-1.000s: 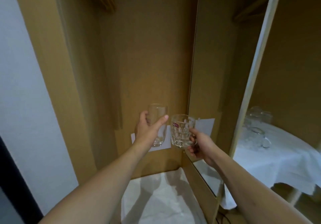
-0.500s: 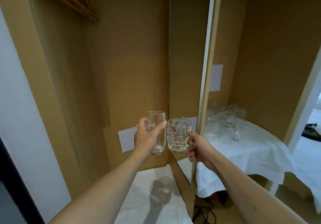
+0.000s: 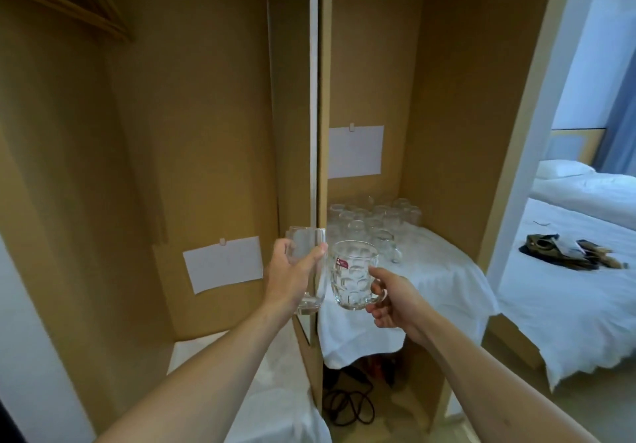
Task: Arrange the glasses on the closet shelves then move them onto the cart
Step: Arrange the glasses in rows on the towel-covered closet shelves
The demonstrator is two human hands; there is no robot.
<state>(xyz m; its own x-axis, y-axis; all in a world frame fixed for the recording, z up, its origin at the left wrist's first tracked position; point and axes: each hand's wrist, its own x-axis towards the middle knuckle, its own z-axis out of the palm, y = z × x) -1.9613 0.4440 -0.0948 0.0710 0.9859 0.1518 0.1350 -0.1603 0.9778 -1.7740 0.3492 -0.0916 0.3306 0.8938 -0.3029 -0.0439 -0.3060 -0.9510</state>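
Observation:
My left hand (image 3: 287, 279) grips a tall plain tumbler (image 3: 308, 248) upright in front of the closet's middle divider (image 3: 315, 98). Beside it, my right hand (image 3: 390, 301) holds a dimpled glass mug (image 3: 351, 275) by its handle; the mug carries a small red sticker. The two glasses are almost touching. Behind them, in the right compartment, several clear glasses and mugs (image 3: 371, 222) stand clustered on a shelf draped with a white cloth (image 3: 440, 274). The left compartment's lower shelf (image 3: 275, 401) also has a white cloth.
White paper sheets are pinned to the back walls (image 3: 223, 263) (image 3: 356, 152). Black cables (image 3: 347, 404) lie on the floor under the right shelf. To the right, a doorway shows a white bed (image 3: 568, 287) with dark items (image 3: 571, 255) on it. Wooden hangers (image 3: 62, 5) hang upper left.
The view has swung right, bringing the right compartment, its glasses and the bed into sight. Both hands moved right with it, still holding the tumbler and the mug side by side.

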